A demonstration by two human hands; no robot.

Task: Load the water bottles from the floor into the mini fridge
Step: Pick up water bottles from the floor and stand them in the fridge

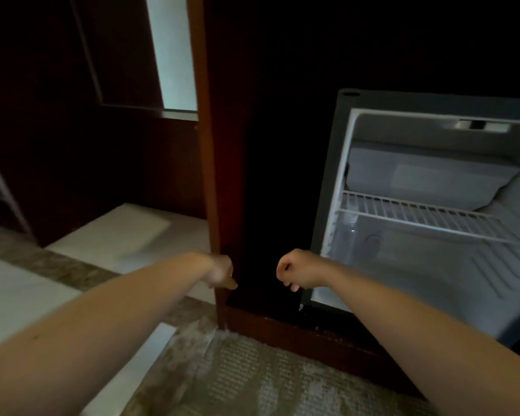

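Left hand (221, 271) is curling against the cabinet door (206, 175) edge; grip cannot be confirmed. Right hand (294, 270) is clenching, empty. Mini fridge (346, 163) is standing open. Water bottles are appearing nowhere; presumably heavy, slick, best grasped mid-body.

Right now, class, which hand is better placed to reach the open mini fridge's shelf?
Right. The right hand sits beside the open mini fridge, holding nothing; the left hand is farther away, at the wooden post.
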